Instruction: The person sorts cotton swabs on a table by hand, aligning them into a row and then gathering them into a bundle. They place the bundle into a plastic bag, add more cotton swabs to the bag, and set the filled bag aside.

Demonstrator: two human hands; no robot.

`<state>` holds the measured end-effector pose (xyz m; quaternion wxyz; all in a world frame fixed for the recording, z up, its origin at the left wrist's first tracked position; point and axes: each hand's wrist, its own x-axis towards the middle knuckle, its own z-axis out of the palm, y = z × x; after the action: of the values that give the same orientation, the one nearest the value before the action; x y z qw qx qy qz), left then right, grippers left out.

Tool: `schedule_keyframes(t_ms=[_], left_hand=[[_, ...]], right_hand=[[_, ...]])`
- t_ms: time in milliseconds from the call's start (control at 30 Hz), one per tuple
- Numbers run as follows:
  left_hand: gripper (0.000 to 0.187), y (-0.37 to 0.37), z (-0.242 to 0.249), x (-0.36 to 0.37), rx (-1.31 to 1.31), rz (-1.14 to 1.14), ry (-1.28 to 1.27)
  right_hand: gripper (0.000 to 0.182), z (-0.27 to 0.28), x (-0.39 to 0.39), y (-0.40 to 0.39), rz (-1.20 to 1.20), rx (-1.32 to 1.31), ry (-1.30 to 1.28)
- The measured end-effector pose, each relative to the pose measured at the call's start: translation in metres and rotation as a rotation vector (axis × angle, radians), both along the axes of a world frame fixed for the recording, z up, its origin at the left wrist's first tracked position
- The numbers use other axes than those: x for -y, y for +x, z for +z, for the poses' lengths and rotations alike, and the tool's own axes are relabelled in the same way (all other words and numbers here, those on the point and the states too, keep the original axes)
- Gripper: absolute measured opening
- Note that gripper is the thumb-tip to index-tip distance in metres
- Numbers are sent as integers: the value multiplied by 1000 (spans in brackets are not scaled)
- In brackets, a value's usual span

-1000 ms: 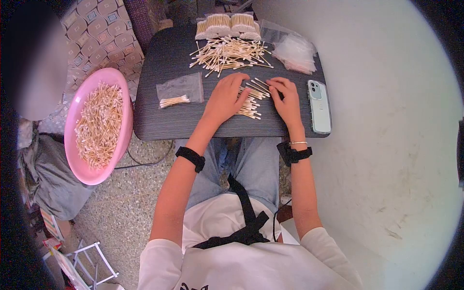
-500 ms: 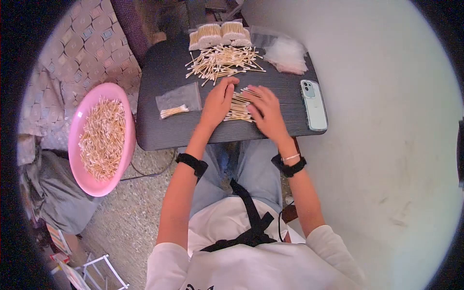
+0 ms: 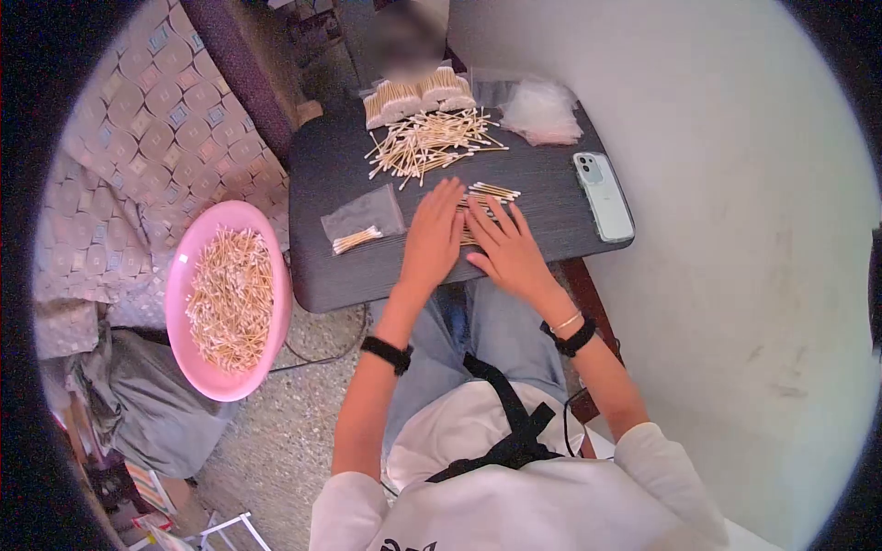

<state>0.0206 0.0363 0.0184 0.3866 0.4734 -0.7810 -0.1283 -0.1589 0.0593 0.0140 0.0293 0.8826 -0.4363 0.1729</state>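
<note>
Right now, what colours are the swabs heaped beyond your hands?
The heaped swabs are tan with white tips; see head view.

And the right hand (image 3: 505, 243) covers a stretch of the swabs (image 3: 494, 192); how many, nobody can say! Beyond both hands, a blurred patch (image 3: 407, 39) masks what's there. Well behind the left hand (image 3: 432, 237), a white frame (image 3: 227, 523) runs off the bottom edge, and so does the shirt lettering (image 3: 404, 547). Right of the hands, the phone's (image 3: 604, 197) print: too small to read!

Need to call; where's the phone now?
In the head view, the phone lies on the black table, at its right edge, right of the right hand and below the clear bags.
</note>
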Motion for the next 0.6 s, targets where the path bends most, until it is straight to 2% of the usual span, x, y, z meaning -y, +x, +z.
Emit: schedule_keyframes(t_ms=[167,333,600], left_hand=[[52,8,-5,-34,423,-1,-13],[55,8,-7,-45,526,31,-20],[58,5,-4,-44,559,72,-64]], right_hand=[[66,1,-18,1,-1,-17,53],[66,5,-26,4,-37,-22,74],[65,3,-21,9,-122,-7,-40]])
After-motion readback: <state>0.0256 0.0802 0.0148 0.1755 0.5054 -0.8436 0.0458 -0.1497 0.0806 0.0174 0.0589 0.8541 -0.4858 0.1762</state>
